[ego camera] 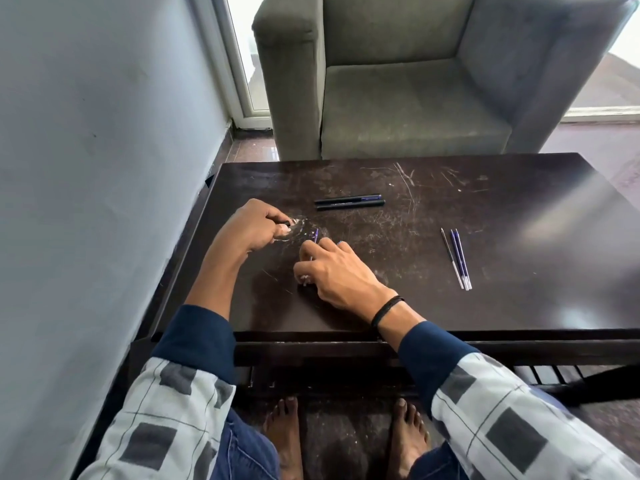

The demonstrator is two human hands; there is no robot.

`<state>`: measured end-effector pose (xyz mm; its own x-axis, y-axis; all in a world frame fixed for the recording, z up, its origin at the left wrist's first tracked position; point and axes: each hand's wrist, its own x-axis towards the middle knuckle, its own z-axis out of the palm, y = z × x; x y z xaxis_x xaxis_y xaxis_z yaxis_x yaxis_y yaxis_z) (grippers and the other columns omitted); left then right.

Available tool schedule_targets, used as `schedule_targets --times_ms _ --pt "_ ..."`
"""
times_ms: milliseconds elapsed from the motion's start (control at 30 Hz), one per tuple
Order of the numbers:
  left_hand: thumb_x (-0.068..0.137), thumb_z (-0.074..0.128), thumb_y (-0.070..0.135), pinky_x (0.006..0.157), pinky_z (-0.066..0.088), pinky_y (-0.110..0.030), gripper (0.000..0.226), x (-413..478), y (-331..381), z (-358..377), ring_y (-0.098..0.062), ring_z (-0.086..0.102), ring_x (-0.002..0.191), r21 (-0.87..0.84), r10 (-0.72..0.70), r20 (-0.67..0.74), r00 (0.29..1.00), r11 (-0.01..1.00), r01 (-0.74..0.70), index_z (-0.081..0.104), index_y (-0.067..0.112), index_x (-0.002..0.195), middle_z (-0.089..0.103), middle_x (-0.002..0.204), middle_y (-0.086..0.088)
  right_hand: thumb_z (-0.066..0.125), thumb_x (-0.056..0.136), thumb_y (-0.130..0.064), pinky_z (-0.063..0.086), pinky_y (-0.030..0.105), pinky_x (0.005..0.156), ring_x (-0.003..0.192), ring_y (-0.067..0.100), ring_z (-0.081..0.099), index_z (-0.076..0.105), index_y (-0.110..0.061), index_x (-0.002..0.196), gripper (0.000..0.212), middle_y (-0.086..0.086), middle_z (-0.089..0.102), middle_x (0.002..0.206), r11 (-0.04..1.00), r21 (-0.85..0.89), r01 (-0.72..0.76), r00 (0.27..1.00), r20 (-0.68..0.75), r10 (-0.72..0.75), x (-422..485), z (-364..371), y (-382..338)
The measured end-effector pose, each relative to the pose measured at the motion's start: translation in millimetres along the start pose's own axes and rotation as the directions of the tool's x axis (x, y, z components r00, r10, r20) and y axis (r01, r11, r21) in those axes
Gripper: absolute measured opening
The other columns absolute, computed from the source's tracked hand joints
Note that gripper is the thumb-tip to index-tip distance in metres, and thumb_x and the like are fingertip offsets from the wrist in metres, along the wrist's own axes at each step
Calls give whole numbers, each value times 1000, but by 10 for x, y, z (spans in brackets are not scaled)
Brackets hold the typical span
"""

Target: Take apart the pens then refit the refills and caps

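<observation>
My left hand [258, 226] is closed on a small dark pen part, mostly hidden by the fingers, low over the table's left side. Just right of it, my right hand [332, 271] pinches a thin blue refill [314, 236] whose tip points up toward the left hand. Two black pens [349, 202] lie side by side further back on the dark wooden table [485, 323]. Three loose refills [457, 258] lie together on the right part of the table.
A grey armchair [408, 84] stands right behind the table's far edge. A pale wall [86, 168] runs close along the left. My bare feet [346, 434] rest under the table's front edge.
</observation>
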<state>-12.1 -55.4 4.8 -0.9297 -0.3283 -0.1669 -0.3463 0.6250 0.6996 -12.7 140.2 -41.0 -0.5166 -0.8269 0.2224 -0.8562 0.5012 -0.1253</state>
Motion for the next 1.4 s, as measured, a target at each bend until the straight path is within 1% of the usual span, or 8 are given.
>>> schedule_targets --times_ms 267,433,500,600,767,967,1233,1400 --pt "91 70 -2 78 54 -31 22 -152 101 -116 -13 63 73 -72 51 35 998 996 -48 80 11 106 77 93 -8 51 95 -20 41 41 86 108 22 50 56 -35 114 24 -10 54 130 994 -38 99 989 -104 -102 34 -58 63" --pt "93 66 -5 79 55 -28 23 -262 212 -138 -17 64 85 -241 65 118 991 970 -35 78 4 111 76 104 -19 58 91 -13 44 41 76 89 23 53 60 -30 117 31 -9 62 117 1000 -9 -14 949 -314 10 85 -246 240" --pt "94 64 -4 72 51 -21 23 -295 242 -115 -15 60 82 -276 68 165 984 961 -20 77 4 112 74 99 -19 60 90 -6 48 42 73 81 24 52 65 -21 109 25 -2 62 107 996 88 -26 920 -387 58 86 -243 307" --pt "93 67 -2 80 51 -29 23 -296 255 -88 -20 57 83 -321 90 216 972 947 -16 78 9 110 73 92 -14 64 90 -2 48 31 78 84 22 55 70 -14 100 16 0 63 99 949 300 -94 864 -449 228 73 -277 348" --pt "93 69 1 86 52 -33 24 -309 296 -48 -21 60 84 -314 109 244 963 949 -28 79 14 109 74 100 -23 66 91 -8 50 26 84 91 10 60 68 -16 98 11 -9 64 97 802 565 -193 798 -385 463 98 -373 389" --pt "95 66 -1 65 53 -14 27 -322 345 8 -7 63 71 -320 111 267 957 947 -20 74 10 118 70 91 -11 65 92 -6 54 30 82 90 6 61 65 -18 101 16 -11 65 97 797 572 -195 837 -327 439 61 -380 324" --pt "94 67 0 62 52 -15 25 -312 349 34 -9 62 69 -380 113 288 951 925 6 74 10 117 71 88 -7 67 91 -8 54 30 77 84 5 62 64 -20 99 15 -12 67 93 798 570 -194 849 -310 428 74 -343 288" --pt "93 68 -1 62 53 -17 18 -289 345 87 -16 59 75 -382 73 278 958 923 41 75 5 108 66 84 -10 66 88 -6 52 18 78 84 -2 63 68 -24 104 24 -16 67 102 773 600 -206 866 -257 429 73 -393 324"
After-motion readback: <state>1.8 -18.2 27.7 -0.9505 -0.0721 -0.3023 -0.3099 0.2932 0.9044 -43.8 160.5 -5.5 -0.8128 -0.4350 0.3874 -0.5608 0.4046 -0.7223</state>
